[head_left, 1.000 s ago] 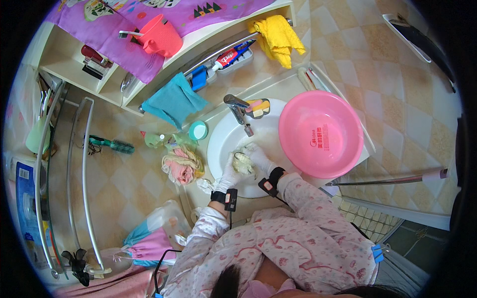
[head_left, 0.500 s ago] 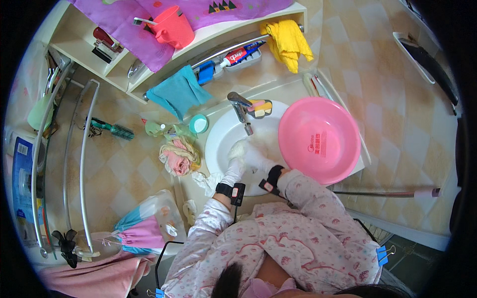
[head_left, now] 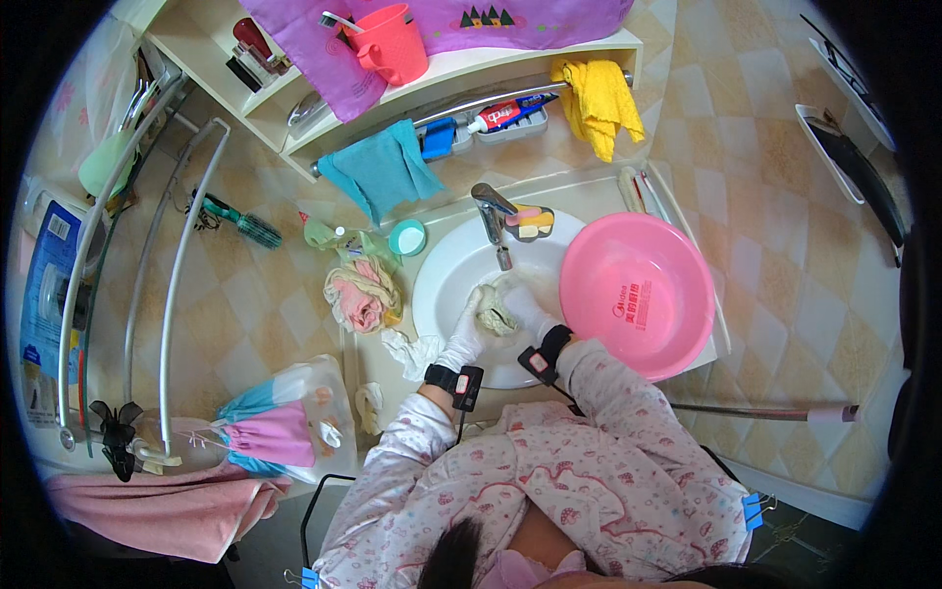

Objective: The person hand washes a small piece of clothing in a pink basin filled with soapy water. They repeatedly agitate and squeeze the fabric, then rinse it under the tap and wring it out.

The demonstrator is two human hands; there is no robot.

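Observation:
Both of my hands wear white gloves and are inside the white washbasin (head_left: 432, 285), below the chrome tap (head_left: 493, 211). Between them is a wet, crumpled, pale greenish-white cloth (head_left: 495, 316). My left hand (head_left: 465, 334) grips the cloth from its left side, and my right hand (head_left: 530, 309) closes on it from the right. The fingertips are partly lost against the white cloth and basin. A black strap with a small box sits on each wrist.
A pink plastic basin (head_left: 638, 294) stands at the washbasin's right. To the left are a bundled pink-and-cream cloth (head_left: 361, 296), a round teal-rimmed tub (head_left: 407, 238) and a crumpled white cloth (head_left: 412, 351). Sponges (head_left: 530, 222) lie beside the tap; a shelf (head_left: 471, 69) hangs above.
My hands, close together before, have moved apart a little, and more of the cloth shows between them. The whole view has shifted slightly.

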